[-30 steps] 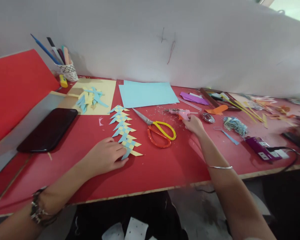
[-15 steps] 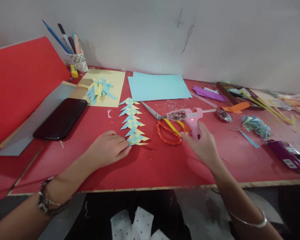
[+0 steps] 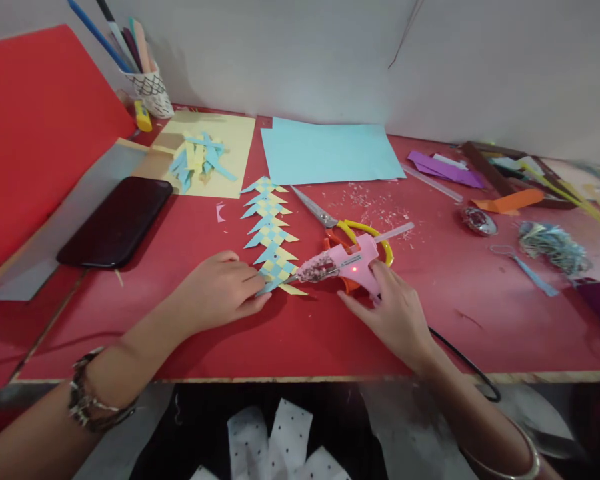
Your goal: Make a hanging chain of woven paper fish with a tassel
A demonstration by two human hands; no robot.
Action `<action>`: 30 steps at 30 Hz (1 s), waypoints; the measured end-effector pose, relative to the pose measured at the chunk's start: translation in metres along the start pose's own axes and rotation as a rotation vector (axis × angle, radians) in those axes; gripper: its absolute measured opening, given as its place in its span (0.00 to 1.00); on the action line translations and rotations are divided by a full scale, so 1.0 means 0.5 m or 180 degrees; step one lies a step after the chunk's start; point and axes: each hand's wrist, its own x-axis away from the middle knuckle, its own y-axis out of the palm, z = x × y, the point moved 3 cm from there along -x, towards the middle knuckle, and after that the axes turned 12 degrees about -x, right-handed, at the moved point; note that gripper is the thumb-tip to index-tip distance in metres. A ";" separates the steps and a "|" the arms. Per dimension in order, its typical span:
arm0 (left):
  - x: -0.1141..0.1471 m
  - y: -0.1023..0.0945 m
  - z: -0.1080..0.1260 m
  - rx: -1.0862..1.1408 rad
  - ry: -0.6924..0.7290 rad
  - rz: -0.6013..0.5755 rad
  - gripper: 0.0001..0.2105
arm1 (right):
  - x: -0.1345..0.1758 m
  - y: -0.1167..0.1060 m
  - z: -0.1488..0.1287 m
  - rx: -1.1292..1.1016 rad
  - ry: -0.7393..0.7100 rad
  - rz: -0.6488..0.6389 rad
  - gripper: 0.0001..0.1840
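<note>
A woven strip of blue and yellow paper (image 3: 270,230) with pointed edges lies lengthwise away from me on the red table. My left hand (image 3: 230,288) is closed on the strip's near end, fingertips at its left blue point. In my right hand (image 3: 393,308) is a pink hot glue gun (image 3: 357,265), with a small red light lit and a clear glue stick out of its back. Its nozzle is at the near end of the strip; whether it touches the paper I cannot tell. Beneath and behind the gun lie scissors (image 3: 320,212) with orange and yellow handles, partly hidden.
Blue paper sheets (image 3: 330,153) and a yellow sheet (image 3: 240,140) with paper strips (image 3: 197,160) lie at the back. A black phone (image 3: 115,223) and a pen cup (image 3: 153,90) are left. A tassel (image 3: 553,247) and a brown tray (image 3: 485,170) are right. A black cord (image 3: 467,367) hangs over the front edge.
My right hand has carried the glue gun left and nearer, from over the scissors to the strip's near end. My left hand stays at the strip. The view has shifted slightly.
</note>
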 end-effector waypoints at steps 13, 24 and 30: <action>0.000 0.006 0.000 0.0116 0.0035 -0.0158 0.20 | 0.002 0.000 -0.013 0.0049 -0.0155 -0.0003 0.14; 0.003 0.015 0.005 0.0335 0.0172 -0.0416 0.17 | 0.012 0.006 -0.017 0.0404 -0.0335 0.0139 0.17; 0.004 0.019 0.009 0.0271 0.0290 -0.0515 0.18 | 0.012 0.003 -0.027 0.0328 -0.0564 0.0009 0.19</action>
